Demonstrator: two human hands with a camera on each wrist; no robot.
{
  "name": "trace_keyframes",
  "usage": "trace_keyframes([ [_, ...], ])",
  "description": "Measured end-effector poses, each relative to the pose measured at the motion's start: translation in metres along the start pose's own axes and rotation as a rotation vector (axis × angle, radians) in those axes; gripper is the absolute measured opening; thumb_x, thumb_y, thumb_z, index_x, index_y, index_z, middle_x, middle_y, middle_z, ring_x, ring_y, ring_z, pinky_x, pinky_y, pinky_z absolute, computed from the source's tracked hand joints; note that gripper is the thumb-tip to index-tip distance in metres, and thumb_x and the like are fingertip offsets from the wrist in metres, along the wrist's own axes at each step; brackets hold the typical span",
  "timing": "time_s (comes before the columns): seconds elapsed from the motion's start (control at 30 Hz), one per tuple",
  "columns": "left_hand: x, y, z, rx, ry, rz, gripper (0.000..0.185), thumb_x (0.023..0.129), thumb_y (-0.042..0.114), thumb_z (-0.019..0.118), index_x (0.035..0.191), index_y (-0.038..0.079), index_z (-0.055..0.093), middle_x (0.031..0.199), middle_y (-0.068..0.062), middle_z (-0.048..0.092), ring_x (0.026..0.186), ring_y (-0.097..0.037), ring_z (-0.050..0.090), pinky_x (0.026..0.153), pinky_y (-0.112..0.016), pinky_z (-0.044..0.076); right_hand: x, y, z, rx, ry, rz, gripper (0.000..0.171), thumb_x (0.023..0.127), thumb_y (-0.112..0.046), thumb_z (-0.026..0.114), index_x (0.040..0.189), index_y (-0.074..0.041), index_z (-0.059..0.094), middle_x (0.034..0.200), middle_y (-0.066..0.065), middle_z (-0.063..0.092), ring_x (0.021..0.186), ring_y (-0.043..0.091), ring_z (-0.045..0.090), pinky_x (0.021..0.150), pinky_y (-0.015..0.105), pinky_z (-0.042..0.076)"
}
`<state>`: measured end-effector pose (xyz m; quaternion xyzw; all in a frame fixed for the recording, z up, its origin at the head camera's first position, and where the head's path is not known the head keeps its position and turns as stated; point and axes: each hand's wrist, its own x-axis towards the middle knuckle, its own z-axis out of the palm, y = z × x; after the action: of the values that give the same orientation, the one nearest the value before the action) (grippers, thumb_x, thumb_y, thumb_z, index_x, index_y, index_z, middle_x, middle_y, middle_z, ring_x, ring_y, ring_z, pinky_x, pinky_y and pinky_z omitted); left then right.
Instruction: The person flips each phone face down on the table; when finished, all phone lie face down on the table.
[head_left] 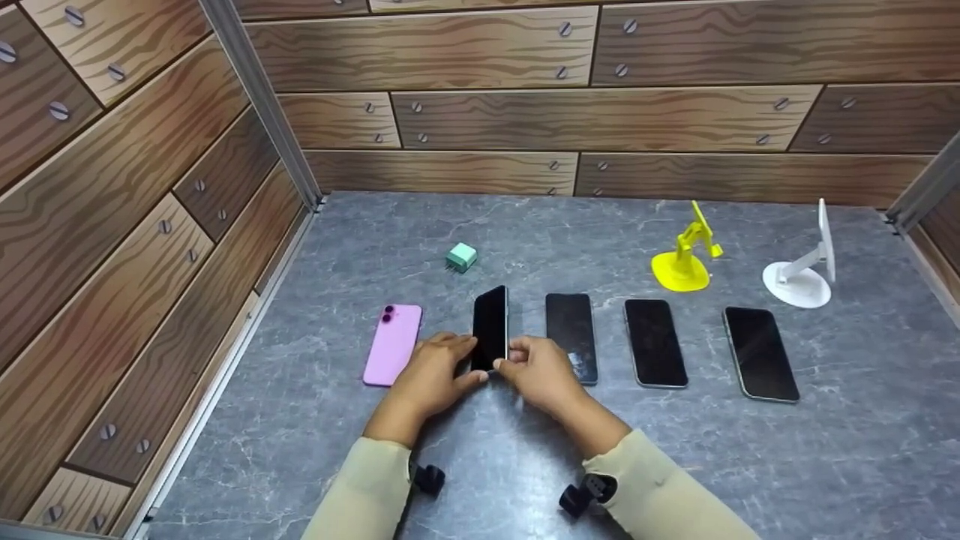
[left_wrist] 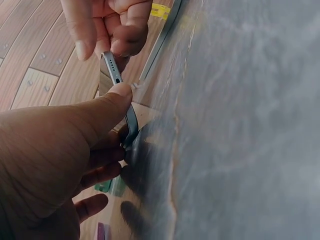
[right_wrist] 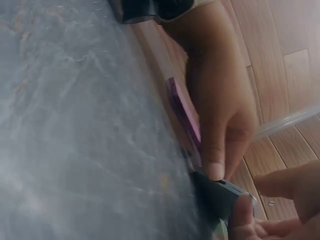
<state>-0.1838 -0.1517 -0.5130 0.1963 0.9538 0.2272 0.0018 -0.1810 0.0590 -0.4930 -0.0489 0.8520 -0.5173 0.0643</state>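
Note:
In the head view a black-screened smartphone (head_left: 490,326) is tilted up on one long edge, its screen turned to the left. My left hand (head_left: 429,379) grips its near left corner. The thumb lies on the phone's bottom end, as the left wrist view shows. At the near right corner my right hand (head_left: 546,375) pinches the same phone between thumb and curled fingers. Just left of the left hand a pink smartphone (head_left: 391,345) lies back up, its camera at the far end. Another dark smartphone (head_left: 570,322) lies flat by the right hand, which covers part of its edge.
Farther right lie two more black smartphones, one (head_left: 656,343) nearer and one (head_left: 761,354) beyond it. A yellow phone stand (head_left: 681,270) and a white phone stand (head_left: 799,283) stand behind them. A green charger plug (head_left: 461,257) sits behind the tilted phone. Wood-patterned walls (head_left: 480,120) enclose the grey tabletop.

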Motion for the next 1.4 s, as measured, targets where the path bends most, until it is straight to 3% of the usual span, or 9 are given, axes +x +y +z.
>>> trace_keyframes([
  [0.17,0.001,0.001,-0.001,-0.007,0.0,-0.002,0.063,0.104,0.043,0.074,0.152,0.004,0.064,0.154,-0.013,0.066,0.146,-0.034,0.058,0.124,-0.057,0.041,0.001,0.001,0.005,-0.078,0.023,-0.019,0.019,0.096,-0.009,0.08,0.113,0.0,0.077,0.076,-0.002,0.078,0.057,0.007,0.066,0.056,0.025,0.051],
  [0.5,0.004,0.007,-0.004,0.005,0.017,0.005,0.053,0.107,0.039,0.071,0.146,0.004,0.069,0.145,-0.013,0.072,0.139,-0.035,0.064,0.12,-0.056,0.046,-0.001,0.003,0.006,-0.144,0.08,-0.028,0.03,0.091,-0.01,0.077,0.118,0.004,0.076,0.078,-0.001,0.079,0.064,0.008,0.065,0.067,0.032,0.056],
  [0.6,0.011,0.014,-0.005,0.007,0.075,-0.041,0.049,0.109,0.038,0.068,0.143,0.005,0.072,0.138,-0.014,0.076,0.132,-0.037,0.069,0.116,-0.055,0.05,-0.003,0.003,0.006,-0.169,0.105,-0.048,0.031,0.09,-0.01,0.076,0.118,0.003,0.076,0.076,-0.002,0.077,0.063,0.009,0.063,0.066,0.033,0.056],
  [0.87,0.051,0.043,-0.014,0.033,0.363,-0.201,0.045,0.108,0.04,0.068,0.139,0.008,0.075,0.114,-0.019,0.082,0.101,-0.044,0.079,0.088,-0.058,0.062,-0.011,0.0,0.012,-0.294,0.228,-0.157,0.026,0.089,-0.012,0.077,0.114,-0.004,0.077,0.072,-0.006,0.068,0.067,0.015,0.065,0.07,0.042,0.059],
  [0.97,0.065,0.054,-0.02,0.119,0.395,-0.223,0.044,0.108,0.042,0.068,0.135,0.009,0.077,0.106,-0.019,0.082,0.093,-0.043,0.079,0.082,-0.057,0.062,-0.015,0.001,0.016,-0.334,0.27,-0.24,0.026,0.088,-0.009,0.078,0.113,-0.002,0.076,0.072,-0.005,0.07,0.068,0.02,0.069,0.07,0.045,0.06],
  [1.1,0.076,0.063,-0.023,0.266,0.402,-0.24,0.041,0.106,0.045,0.071,0.121,0.008,0.08,0.098,-0.017,0.082,0.088,-0.038,0.078,0.083,-0.053,0.063,-0.019,0.003,0.021,-0.363,0.28,-0.322,0.024,0.088,-0.006,0.079,0.111,0.001,0.075,0.075,0.001,0.072,0.071,0.025,0.072,0.071,0.047,0.061],
  [1.27,0.082,0.066,-0.022,0.367,0.445,-0.244,0.033,0.103,0.039,0.075,0.1,0.007,0.081,0.089,-0.014,0.082,0.084,-0.035,0.078,0.083,-0.05,0.062,-0.021,-0.001,0.021,-0.377,0.272,-0.336,0.024,0.088,-0.006,0.079,0.11,0.001,0.074,0.075,0.001,0.071,0.073,0.025,0.072,0.074,0.047,0.062],
  [1.4,0.086,0.066,-0.02,0.4,0.515,-0.201,0.028,0.1,0.025,0.072,0.08,0.007,0.079,0.078,-0.013,0.079,0.073,-0.035,0.076,0.074,-0.049,0.06,-0.022,-0.005,0.02,-0.387,0.273,-0.33,0.024,0.088,-0.007,0.078,0.11,0.001,0.074,0.075,0.003,0.07,0.075,0.029,0.074,0.075,0.049,0.062],
])
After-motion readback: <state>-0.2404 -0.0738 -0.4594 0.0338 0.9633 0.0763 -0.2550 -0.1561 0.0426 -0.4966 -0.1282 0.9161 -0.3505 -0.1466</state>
